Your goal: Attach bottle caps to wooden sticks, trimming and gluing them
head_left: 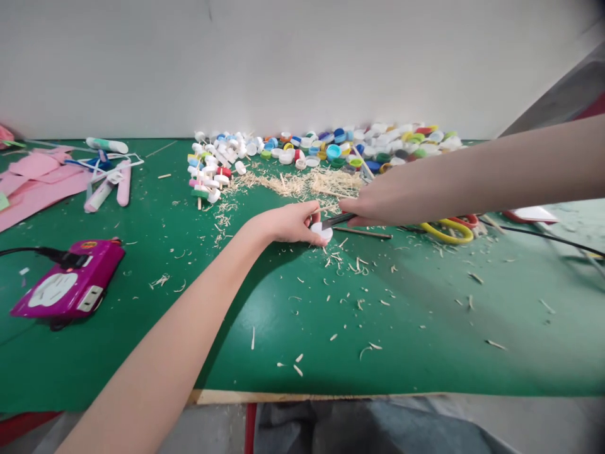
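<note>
My left hand [295, 224] pinches a white bottle cap [322, 234] upright just above the table, between thumb and fingers. My right hand [378, 195] is closed round a dark, narrow tool [339, 219]; its tip meets the cap's upper edge. The tool's handle is hidden in the fist, so its exact kind does not show. A thin wooden stick [327, 208] lies by my left fingertips. Another pale stick [362, 162] shows above my right knuckles; whether I hold it, I cannot tell. A brown stick [363, 233] rests below the tool.
Colourful bottle caps [333, 151] line the wall, with caps on sticks [210, 170] at their left. Wood shavings [288, 184] litter the green table [236, 353]. A purple power strip [70, 280], glue sticks [123, 183] and pink sheets [38, 183] lie left; a yellow ring [447, 238] lies right.
</note>
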{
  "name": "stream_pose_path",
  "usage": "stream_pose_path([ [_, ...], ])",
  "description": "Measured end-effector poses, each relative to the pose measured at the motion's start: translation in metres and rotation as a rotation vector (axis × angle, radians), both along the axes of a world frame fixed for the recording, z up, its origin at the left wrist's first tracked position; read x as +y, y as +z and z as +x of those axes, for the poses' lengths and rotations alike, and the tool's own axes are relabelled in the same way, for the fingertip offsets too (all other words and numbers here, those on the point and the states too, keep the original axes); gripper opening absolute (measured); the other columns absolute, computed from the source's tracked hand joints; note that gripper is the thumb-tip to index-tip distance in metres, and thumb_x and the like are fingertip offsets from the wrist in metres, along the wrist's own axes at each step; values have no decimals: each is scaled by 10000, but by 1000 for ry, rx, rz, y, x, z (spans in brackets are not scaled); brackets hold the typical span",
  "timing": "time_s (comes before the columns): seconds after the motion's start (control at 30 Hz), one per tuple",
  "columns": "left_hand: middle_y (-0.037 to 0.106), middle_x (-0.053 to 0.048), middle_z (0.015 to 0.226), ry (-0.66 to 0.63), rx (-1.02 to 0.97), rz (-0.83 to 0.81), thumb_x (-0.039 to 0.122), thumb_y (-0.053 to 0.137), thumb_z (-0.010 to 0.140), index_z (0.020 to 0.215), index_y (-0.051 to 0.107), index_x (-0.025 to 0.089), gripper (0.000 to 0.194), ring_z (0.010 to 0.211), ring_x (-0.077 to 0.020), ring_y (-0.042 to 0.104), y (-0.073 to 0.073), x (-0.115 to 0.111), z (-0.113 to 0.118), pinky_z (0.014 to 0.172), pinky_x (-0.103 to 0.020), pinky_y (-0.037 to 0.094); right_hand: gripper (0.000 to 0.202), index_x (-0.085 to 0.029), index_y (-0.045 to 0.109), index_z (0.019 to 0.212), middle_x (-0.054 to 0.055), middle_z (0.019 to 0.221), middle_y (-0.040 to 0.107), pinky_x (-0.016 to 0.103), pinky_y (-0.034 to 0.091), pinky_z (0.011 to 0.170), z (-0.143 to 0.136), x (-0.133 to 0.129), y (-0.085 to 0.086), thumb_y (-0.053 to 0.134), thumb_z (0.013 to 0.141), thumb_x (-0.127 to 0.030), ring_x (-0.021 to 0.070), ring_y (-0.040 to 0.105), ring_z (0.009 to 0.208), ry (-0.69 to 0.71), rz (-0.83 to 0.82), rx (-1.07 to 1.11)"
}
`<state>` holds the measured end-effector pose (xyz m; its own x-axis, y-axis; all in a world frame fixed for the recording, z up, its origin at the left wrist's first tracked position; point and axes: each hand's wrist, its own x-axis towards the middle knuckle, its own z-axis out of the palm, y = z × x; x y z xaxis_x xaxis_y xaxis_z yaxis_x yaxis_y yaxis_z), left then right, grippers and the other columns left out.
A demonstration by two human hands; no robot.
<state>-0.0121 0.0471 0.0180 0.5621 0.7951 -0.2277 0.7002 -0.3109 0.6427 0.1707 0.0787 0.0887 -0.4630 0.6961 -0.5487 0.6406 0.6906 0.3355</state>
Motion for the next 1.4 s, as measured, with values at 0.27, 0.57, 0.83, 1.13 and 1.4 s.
stream_pose_path([
  [0.27,462,7,803,9,2,12,427,638,681,857,426,214,349,670,-122,406,3,-3,2,586,-260,310,421,-149,601,974,-13,695,599,300,272,592,14,-5,-11,446,889,-532,78,482,577,122,48,116],
  [0.57,467,-8,846,29,42,-27,502,591,731,904,452,221,358,715,-146,427,9,-11,5,614,-274,328,398,-190,501,986,17,630,590,267,186,441,78,-51,-57,245,969,-495,132,480,461,71,269,459],
  [0.83,475,-14,871,87,52,-9,489,599,734,914,464,225,347,754,-160,439,6,-14,8,648,-283,345,448,-160,535,1076,121,1079,598,371,409,798,108,-46,-44,182,977,-419,252,558,991,43,545,598],
  [1.13,467,-3,857,106,72,-11,510,585,747,888,449,222,349,735,-147,433,5,-16,10,635,-270,344,404,-133,559,1008,132,942,593,360,398,732,188,-30,-71,319,905,-442,239,553,828,-280,565,460],
  [1.4,495,-22,874,111,45,-13,487,591,736,907,466,217,343,734,-153,450,6,-16,10,638,-271,347,293,-174,534,780,109,739,590,340,365,626,185,-18,-53,383,857,-413,215,517,709,-298,423,519],
])
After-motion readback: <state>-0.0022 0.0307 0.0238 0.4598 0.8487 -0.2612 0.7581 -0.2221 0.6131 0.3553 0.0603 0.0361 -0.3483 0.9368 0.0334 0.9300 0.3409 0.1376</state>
